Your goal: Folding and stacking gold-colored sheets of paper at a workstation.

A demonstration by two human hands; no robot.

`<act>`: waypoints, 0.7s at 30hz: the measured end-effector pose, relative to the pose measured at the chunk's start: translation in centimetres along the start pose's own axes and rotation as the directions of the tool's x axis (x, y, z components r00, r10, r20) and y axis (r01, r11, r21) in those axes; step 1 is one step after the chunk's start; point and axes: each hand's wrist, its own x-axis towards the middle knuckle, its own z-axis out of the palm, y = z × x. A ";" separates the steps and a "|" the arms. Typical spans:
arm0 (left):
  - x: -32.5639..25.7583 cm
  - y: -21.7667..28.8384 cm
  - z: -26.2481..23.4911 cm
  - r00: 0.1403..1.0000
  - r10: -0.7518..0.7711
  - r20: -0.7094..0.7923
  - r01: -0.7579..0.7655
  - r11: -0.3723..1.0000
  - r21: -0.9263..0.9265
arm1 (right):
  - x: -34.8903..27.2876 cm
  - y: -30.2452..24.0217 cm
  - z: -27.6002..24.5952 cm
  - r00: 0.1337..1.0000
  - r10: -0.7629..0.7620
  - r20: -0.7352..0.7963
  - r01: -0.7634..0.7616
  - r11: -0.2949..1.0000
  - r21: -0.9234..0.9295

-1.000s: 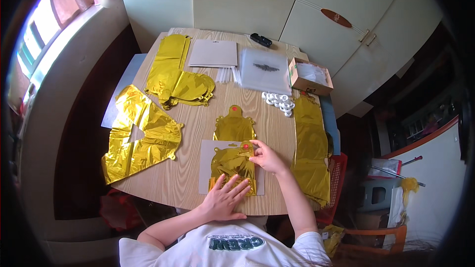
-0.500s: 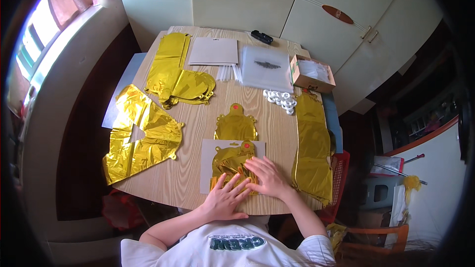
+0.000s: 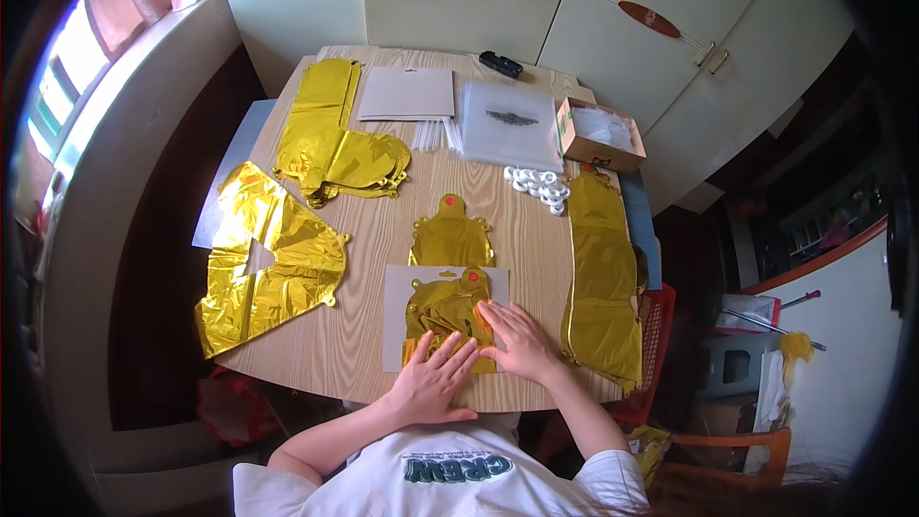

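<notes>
A folded gold foil balloon [image 3: 438, 306] with a red dot on its tab lies on a pale card [image 3: 394, 311] at the table's near edge. My left hand [image 3: 436, 381] is flat on the lower part of the foil, fingers stretched out and covering some of it. Along the foil's right side rests my right hand [image 3: 518, 340], palm down, its fingers extended. Neither hand grips anything. Just beyond the card, partly under its top edge, is another folded gold foil balloon [image 3: 452, 237], also with a red dot.
Flat gold foil balloons lie at the left [image 3: 321, 263], far left [image 3: 325, 115] and right [image 3: 603, 287]. Farther back are pale cards [image 3: 407, 93], white straws [image 3: 440, 137], clear plastic bags [image 3: 507, 139], white ribbon rolls [image 3: 538, 187], an open box [image 3: 601, 153] and a black object [image 3: 501, 64].
My right hand has shifted slightly outward, toward the foil's right edge, so more of the foil shows between my hands. My left hand stays in nearly the same place on the foil.
</notes>
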 end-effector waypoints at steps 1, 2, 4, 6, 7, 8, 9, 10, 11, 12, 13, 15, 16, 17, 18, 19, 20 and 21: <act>0.0 0.0 0.0 1.000 0.000 0.003 0.000 1.000 0.006 | 0.0 0.2 0.2 1.000 0.023 -0.005 -0.023 0.999 0.038; 0.0 0.0 -0.1 1.000 -0.002 0.007 0.002 1.000 -0.007 | 0.1 0.3 0.3 0.999 0.046 -0.009 -0.045 0.996 0.076; 0.0 0.1 -0.3 1.000 -0.006 0.015 0.007 0.999 -0.032 | 0.4 0.3 0.6 0.995 0.047 -0.091 -0.038 0.994 0.098; 0.0 0.1 -0.2 1.000 -0.007 0.016 0.007 0.999 -0.034 | 0.8 0.4 0.8 0.988 0.046 -0.146 -0.032 0.994 0.100; 0.0 0.1 -0.2 1.000 -0.008 0.017 0.008 0.999 -0.035 | 1.1 0.5 1.0 0.986 0.045 -0.160 -0.030 0.995 0.093; 0.0 0.1 -0.2 1.000 -0.008 0.018 0.008 0.999 -0.035 | 1.3 0.7 1.1 0.984 0.042 -0.174 -0.028 0.996 0.085; 0.0 0.1 -0.2 1.000 -0.008 0.019 0.009 0.999 -0.035 | 1.5 0.9 1.1 0.984 0.048 -0.173 -0.037 0.997 0.067; 0.0 0.1 -0.2 1.000 -0.009 0.020 0.009 0.999 -0.036 | 1.7 1.1 1.1 0.984 0.053 -0.172 -0.045 0.998 0.049; 0.0 0.1 -0.2 1.000 -0.009 0.021 0.009 0.999 -0.033 | 1.9 1.2 1.1 0.984 0.059 -0.171 -0.054 0.998 0.031; 0.0 0.1 -0.2 1.000 -0.009 0.023 0.010 1.000 -0.030 | 2.1 1.2 1.1 0.984 0.058 -0.171 -0.056 0.998 0.014; 0.0 0.1 -0.2 1.000 -0.009 0.024 0.010 1.000 -0.026 | 2.4 1.3 1.0 0.984 0.057 -0.171 -0.058 0.998 -0.002; 0.0 0.0 -0.1 1.000 0.002 0.004 -0.002 1.000 -0.010 | 3.0 1.4 0.8 0.981 0.071 -0.181 -0.077 0.997 -0.023; 0.0 0.0 0.0 1.000 0.008 -0.006 -0.008 1.000 -0.002 | 3.4 1.4 0.7 0.978 0.086 -0.190 -0.092 0.995 -0.026; 0.0 0.0 0.1 1.000 0.007 -0.011 -0.008 1.000 -0.007 | 3.7 1.5 0.6 0.975 0.100 -0.200 -0.108 0.994 -0.028; 0.0 0.0 0.1 1.000 0.007 -0.015 -0.007 1.000 -0.012 | 4.1 1.8 0.6 0.971 0.107 -0.213 -0.117 0.993 -0.033; 0.0 0.0 0.1 1.000 0.007 -0.020 -0.007 1.000 -0.018 | 4.4 2.2 0.6 0.968 0.115 -0.225 -0.126 0.991 -0.037; -0.1 0.0 0.2 1.000 0.006 -0.023 -0.006 1.000 -0.022 | 4.8 2.5 0.6 0.964 0.119 -0.237 -0.133 0.990 -0.040; -0.1 0.0 0.2 1.000 0.004 -0.026 -0.005 1.000 -0.026 | 5.3 2.8 0.7 0.956 0.104 -0.273 -0.122 0.991 -0.048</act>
